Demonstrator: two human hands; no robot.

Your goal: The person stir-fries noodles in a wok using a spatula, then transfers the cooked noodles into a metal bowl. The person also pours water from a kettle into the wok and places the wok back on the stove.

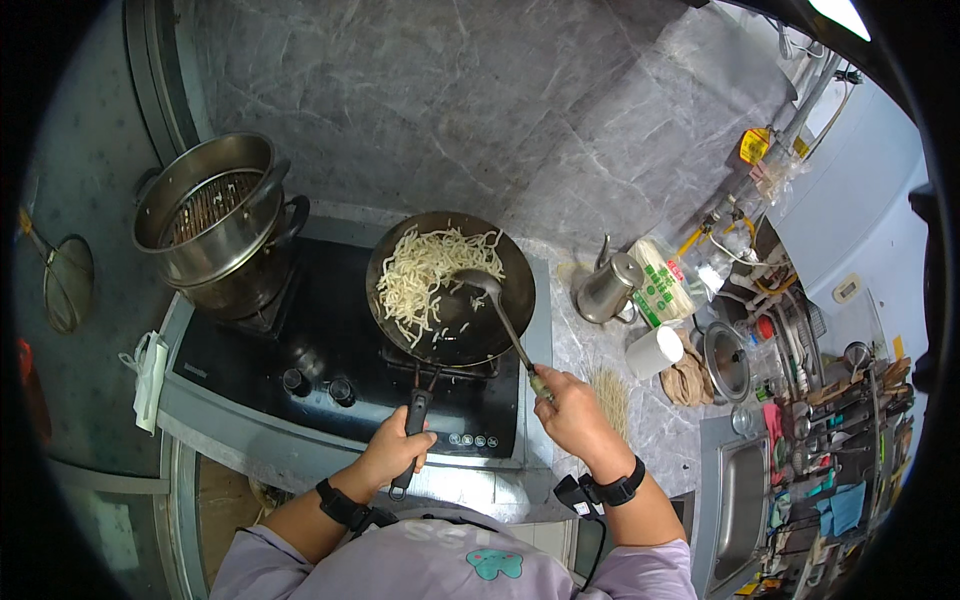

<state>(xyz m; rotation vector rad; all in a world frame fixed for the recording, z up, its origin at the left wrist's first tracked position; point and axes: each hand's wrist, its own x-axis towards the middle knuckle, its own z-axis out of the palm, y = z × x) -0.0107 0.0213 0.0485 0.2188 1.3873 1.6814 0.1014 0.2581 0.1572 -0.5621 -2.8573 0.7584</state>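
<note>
A dark wok [517,300] stands on the right burner of a black glass gas stove [315,330]. Pale noodle-like strips [420,270] are heaped on the wok's left and far side, with a few small bits near the bottom. My left hand [396,450] grips the wok's black handle [416,420], which points towards me. In my right hand [570,409] is the handle end of a metal ladle [506,322]. The ladle's bowl rests in the wok, against the right edge of the heap.
A stacked steel steamer pot [217,262] occupies the left burner. Right of the stove stand a metal kettle [611,289], a packet of dried noodles [664,281], a white cylindrical container [654,352] and a whisk brush [609,394]. A steel sink [739,510] lies further right.
</note>
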